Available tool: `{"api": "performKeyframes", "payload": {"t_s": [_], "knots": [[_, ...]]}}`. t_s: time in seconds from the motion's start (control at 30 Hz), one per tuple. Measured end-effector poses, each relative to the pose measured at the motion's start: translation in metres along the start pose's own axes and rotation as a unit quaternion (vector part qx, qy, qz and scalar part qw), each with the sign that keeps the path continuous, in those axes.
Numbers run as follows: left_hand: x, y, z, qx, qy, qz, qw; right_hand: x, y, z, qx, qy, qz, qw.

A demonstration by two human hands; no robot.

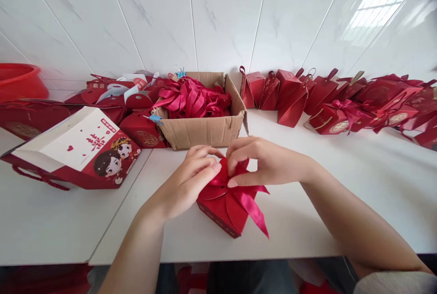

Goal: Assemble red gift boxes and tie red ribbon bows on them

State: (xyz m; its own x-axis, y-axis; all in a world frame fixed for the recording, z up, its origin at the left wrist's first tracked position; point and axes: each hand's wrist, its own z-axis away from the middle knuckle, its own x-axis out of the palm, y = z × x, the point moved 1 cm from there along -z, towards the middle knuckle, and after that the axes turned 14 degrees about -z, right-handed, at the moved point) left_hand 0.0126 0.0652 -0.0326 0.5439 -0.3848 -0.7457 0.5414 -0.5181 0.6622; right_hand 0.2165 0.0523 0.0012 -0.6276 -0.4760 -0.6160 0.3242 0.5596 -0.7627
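Observation:
A small red gift box [218, 216] with overlapping curved top flaps stands on the white table in front of me. A glossy magenta ribbon [251, 210] runs through the middle of its top, its tails hanging toward the right and front. My right hand [257, 159] pinches the ribbon at the centre of the top between thumb and fingers. On the other side, my left hand [191, 180] is closed on the box's top, its thumb near the flap edges and its fingers curled behind. Both hands partly cover the ribbon's centre, so any knot is hidden.
Just behind stands an open cardboard box [201, 134] heaped with magenta ribbons [189, 96]. A larger printed box [85, 150] lies at left, before several red boxes and a red basin [22, 80]. More red boxes [292, 103] line the tiled wall at right.

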Motion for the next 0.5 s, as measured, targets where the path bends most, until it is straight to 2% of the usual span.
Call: {"api": "performKeyframes", "payload": {"t_s": [0.07,0.13,0.23,0.33,0.5], "knots": [[-0.001,0.003,0.000,-0.002,-0.010,0.000,1.000,-0.009,0.002,0.003,0.044,0.032,-0.012,0.998],[-0.002,0.006,0.001,0.000,-0.020,-0.005,1.000,-0.018,0.005,0.007,0.124,0.045,-0.027,0.991],[-0.002,0.006,0.001,0.006,-0.027,-0.007,1.000,-0.028,0.009,0.012,0.230,-0.010,-0.064,0.971],[-0.003,0.003,0.002,0.001,-0.032,0.007,0.999,-0.032,0.008,0.013,0.231,-0.070,-0.078,0.967],[-0.005,0.005,0.004,-0.008,-0.004,0.068,0.998,-0.032,0.007,0.011,0.206,-0.071,-0.084,0.972]]}}
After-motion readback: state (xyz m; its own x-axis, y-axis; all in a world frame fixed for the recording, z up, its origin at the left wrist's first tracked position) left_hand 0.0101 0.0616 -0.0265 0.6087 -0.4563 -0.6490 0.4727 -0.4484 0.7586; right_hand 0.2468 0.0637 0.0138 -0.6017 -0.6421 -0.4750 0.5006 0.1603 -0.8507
